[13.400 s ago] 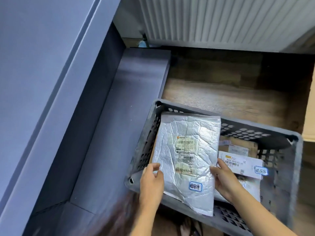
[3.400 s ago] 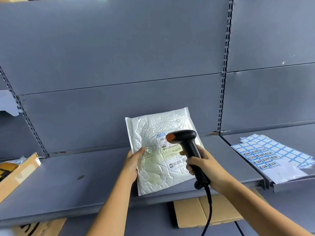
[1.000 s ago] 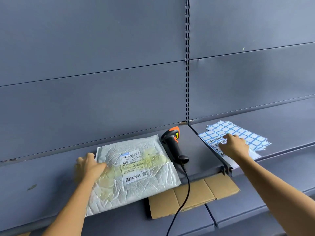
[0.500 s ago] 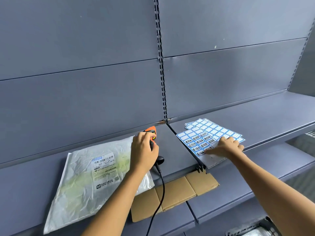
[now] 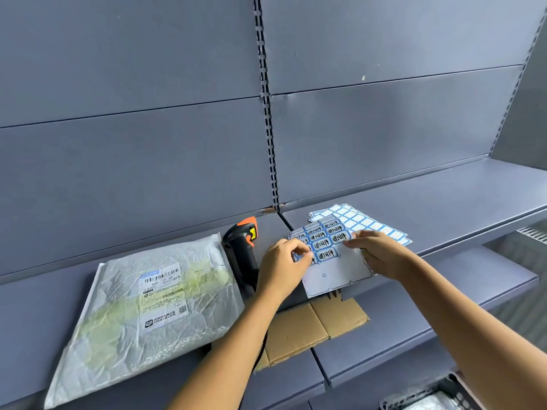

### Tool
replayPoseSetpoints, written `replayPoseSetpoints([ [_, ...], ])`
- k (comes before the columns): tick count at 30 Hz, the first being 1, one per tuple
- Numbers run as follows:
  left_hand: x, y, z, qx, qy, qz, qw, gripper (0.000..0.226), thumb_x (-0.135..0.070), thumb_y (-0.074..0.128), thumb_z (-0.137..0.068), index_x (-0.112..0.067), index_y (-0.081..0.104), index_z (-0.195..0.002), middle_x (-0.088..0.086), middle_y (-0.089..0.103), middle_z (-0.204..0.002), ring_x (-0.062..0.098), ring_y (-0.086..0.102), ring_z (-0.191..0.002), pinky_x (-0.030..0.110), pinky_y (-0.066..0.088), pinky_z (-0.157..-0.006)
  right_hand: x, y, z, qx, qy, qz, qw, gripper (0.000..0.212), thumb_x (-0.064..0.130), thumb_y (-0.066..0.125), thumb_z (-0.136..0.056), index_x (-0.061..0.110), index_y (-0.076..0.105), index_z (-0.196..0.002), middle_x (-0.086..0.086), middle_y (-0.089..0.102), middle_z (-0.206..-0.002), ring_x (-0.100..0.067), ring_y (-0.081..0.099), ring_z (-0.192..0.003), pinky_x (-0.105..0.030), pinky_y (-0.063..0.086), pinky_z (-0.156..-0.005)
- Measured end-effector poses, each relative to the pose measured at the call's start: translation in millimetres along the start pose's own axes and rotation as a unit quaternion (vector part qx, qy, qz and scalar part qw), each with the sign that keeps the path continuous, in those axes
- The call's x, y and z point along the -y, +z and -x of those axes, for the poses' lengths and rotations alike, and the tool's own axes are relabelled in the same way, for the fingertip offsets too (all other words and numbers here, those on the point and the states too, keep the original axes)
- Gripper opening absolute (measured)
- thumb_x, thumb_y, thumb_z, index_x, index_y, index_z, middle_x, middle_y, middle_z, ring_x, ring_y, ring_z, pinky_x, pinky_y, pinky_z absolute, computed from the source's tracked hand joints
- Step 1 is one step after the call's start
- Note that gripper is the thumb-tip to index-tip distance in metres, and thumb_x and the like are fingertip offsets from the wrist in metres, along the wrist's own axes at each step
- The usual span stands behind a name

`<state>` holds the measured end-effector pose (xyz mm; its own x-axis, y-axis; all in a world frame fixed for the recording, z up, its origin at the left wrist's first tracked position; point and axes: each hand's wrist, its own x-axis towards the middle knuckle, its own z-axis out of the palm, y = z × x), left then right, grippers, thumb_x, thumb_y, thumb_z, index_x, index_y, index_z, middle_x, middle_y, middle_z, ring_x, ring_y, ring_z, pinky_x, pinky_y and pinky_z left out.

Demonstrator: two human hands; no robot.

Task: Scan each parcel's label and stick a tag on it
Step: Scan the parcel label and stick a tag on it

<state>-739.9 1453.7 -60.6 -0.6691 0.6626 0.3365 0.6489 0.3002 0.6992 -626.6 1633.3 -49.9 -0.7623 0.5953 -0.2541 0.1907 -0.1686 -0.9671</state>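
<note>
A silver padded parcel (image 5: pixel 142 303) lies flat on the grey shelf (image 5: pixel 35 306), its white shipping label (image 5: pixel 164 292) facing up. Just right of it lies the black and orange scanner (image 5: pixel 241 247). A sheet of blue-bordered tags (image 5: pixel 324 244) is lifted off the shelf between my hands. My left hand (image 5: pixel 282 267) pinches a tag at the sheet's left edge. My right hand (image 5: pixel 376 254) holds the sheet's right side, thumb on top. More tag sheets (image 5: pixel 370 221) lie beneath on the shelf.
A flattened cardboard piece (image 5: pixel 310 327) sticks out from the lower shelf under my arms. A slotted upright (image 5: pixel 268 113) divides the back panels. A grey crate (image 5: pixel 429 398) with a silver parcel shows at the bottom right. The right shelf (image 5: pixel 444 196) runs on past the tags.
My left hand left the scanner and moved right to the tag sheet, pinching a tag. My right hand went from resting on the sheets to holding one lifted sheet.
</note>
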Motion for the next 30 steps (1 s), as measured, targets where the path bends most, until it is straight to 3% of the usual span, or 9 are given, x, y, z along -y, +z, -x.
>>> replayPoseSetpoints([
  [4,-3.6,1.0,-1.0,-0.006,0.004,-0.002,1.0,0.02,-0.036,0.071,-0.079,-0.023,0.067,-0.092,-0.004,0.062,-0.095,0.012,0.058,-0.089,0.03,0.051,-0.079,0.4,9.1,1.3,0.052,-0.009,-0.052,0.997,0.031,0.009,0.084,-0.059,0.017,0.056,-0.071,-0.033,0.052,-0.087,-0.037,0.048,-0.081,-0.032,0.04,-0.063],
  [7,-2.4,-1.1,-1.1,-0.005,0.016,-0.01,1.0,0.028,-0.041,0.074,-0.076,-0.025,0.066,-0.098,-0.006,0.06,-0.097,0.013,0.055,-0.095,0.03,0.049,-0.082,7.7,20.1,5.7,0.075,-0.038,-0.099,0.992,0.027,-0.009,0.067,-0.076,0.013,0.052,-0.076,-0.021,0.052,-0.092,-0.032,0.052,-0.079,-0.029,0.045,-0.066],
  [10,-2.6,-1.7,-0.2,-0.011,0.026,-0.012,1.0,0.029,-0.038,0.075,-0.076,-0.025,0.065,-0.099,-0.007,0.06,-0.098,0.014,0.055,-0.096,0.031,0.049,-0.083,8.5,32.2,9.6,0.094,-0.067,-0.098,0.988,0.034,-0.016,0.066,-0.07,0.012,0.048,-0.08,-0.019,0.055,-0.09,-0.026,0.057,-0.075,-0.029,0.049,-0.066],
  [13,-2.9,-0.5,1.8,-0.025,0.036,-0.016,0.999,0.024,-0.033,0.073,-0.079,-0.022,0.066,-0.099,-0.005,0.063,-0.099,0.016,0.056,-0.096,0.035,0.051,-0.08,6.4,40.2,13.8,0.092,-0.077,-0.069,0.99,0.033,-0.021,0.058,-0.077,0.01,0.048,-0.081,-0.015,0.057,-0.084,-0.023,0.057,-0.077,-0.026,0.045,-0.071],
  [20,-5.9,1.9,3.8,-0.06,0.072,-0.027,0.995,0.016,-0.027,0.07,-0.083,-0.019,0.071,-0.097,-0.003,0.068,-0.095,0.018,0.056,-0.091,0.036,0.051,-0.076,6.7,46.3,19.8,0.086,-0.095,-0.026,0.991,0.031,-0.018,0.059,-0.079,0.009,0.048,-0.088,-0.012,0.06,-0.082,-0.017,0.062,-0.073,-0.023,0.045,-0.071],
  [26,-11.1,2.7,3.1,-0.058,0.074,-0.027,0.995,0.027,-0.029,0.07,-0.083,-0.02,0.07,-0.108,-0.003,0.067,-0.105,0.015,0.053,-0.098,0.028,0.048,-0.078,8.5,43.0,20.8,0.066,-0.101,-0.065,0.991,0.027,-0.012,0.06,-0.082,0.012,0.048,-0.088,-0.015,0.061,-0.092,-0.021,0.06,-0.078,-0.025,0.05,-0.064],
  [30,-13.2,5.5,1.3,-0.066,0.085,-0.035,0.994,0.024,-0.027,0.07,-0.083,-0.02,0.072,-0.106,-0.003,0.065,-0.105,0.016,0.051,-0.099,0.026,0.044,-0.079,6.7,41.0,21.1,0.07,-0.095,-0.055,0.991,0.029,-0.008,0.063,-0.081,0.015,0.048,-0.088,-0.014,0.056,-0.094,-0.021,0.054,-0.088,-0.032,0.037,-0.08],
])
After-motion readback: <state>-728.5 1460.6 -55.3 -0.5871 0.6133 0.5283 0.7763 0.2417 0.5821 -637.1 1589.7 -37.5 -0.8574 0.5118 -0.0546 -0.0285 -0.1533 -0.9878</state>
